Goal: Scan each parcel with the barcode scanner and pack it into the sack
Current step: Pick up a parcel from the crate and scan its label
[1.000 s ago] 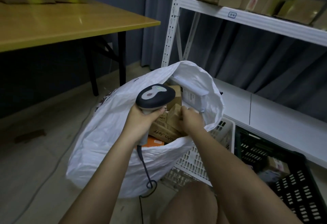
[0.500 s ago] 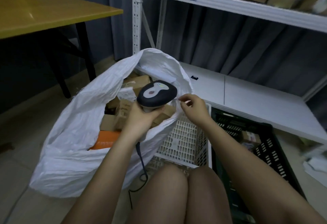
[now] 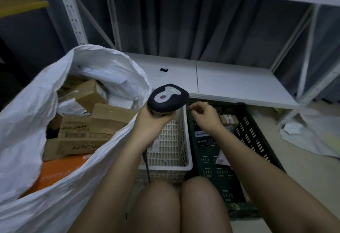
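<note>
The left hand [image 3: 152,120] has its fingers wrapped round the handle of the barcode scanner [image 3: 168,100], gripping it with the dark head tipped up and the grey button panel facing the camera. A black cable [image 3: 147,164] drops from the handle, down past the wrist. The scanner sits right over the near rim of the white basket [image 3: 176,152], so take that basket as the marker.

Just right of the basket, the right hand [image 3: 204,116] hangs in the air with its fingers loosely curled, thumb and forefinger close together; nothing shows between them, and it touches neither the scanner nor a parcel. It hovers above the dark green crate [image 3: 257,140], which stands side by side with the basket on its right. Down in that crate lie a few parcels: a small brown box [image 3: 228,120] near the far end, and a dark packet [image 3: 203,140] under the forearm.

Left of the basket, touching it, the big white sack [image 3: 27,115] gapes open. Inside it are brown cardboard boxes [image 3: 108,117] stacked at angles, one with handwriting on its side, above an orange parcel [image 3: 60,168] at the bottom.

Behind the basket runs the low white shelf [image 3: 239,78] of a metal rack, with a small black-and-white label [image 3: 163,71] lying on it. Grey curtain [image 3: 202,26] hangs behind. The person's bare knees [image 3: 176,205] fill the foreground.
</note>
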Tool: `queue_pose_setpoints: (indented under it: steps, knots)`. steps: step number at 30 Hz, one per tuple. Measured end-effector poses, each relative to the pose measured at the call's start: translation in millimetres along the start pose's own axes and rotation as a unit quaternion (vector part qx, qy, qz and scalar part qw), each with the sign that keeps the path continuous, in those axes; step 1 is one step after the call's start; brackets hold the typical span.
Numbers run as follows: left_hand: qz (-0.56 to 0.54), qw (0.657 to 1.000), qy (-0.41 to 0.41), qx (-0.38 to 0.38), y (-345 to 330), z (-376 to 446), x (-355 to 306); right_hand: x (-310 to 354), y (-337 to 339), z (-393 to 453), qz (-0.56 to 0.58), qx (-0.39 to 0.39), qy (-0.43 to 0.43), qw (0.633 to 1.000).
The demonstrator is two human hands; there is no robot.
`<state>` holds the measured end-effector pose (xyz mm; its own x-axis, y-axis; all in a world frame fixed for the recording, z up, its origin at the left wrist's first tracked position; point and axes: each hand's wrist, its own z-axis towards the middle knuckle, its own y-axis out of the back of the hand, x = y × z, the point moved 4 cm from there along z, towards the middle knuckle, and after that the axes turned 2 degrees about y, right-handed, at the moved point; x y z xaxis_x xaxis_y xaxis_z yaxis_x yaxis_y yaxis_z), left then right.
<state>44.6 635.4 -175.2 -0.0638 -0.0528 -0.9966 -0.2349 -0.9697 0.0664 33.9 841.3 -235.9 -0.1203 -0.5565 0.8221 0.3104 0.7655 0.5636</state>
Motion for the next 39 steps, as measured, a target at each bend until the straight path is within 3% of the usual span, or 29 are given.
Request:
queue_pose_setpoints:
  steps: [12, 23, 35, 39]
  knots:
    - [0.015, 0.997, 0.023, 0.072, -91, 65, 41, -118, 27, 24, -0.051, 0.016, -0.091, 0.994]
    - [0.047, 0.993, 0.068, 0.088, -137, 148, 124, -240, -15, 83, -0.104, 0.096, -0.172, 0.975]
    - [0.094, 0.982, 0.098, 0.129, -158, 209, 205, -324, -73, 141, -0.209, 0.172, -0.109, 0.956]
    - [0.111, 0.975, 0.113, 0.153, -159, 218, 223, -352, -98, 156, -0.296, 0.248, -0.089, 0.918]
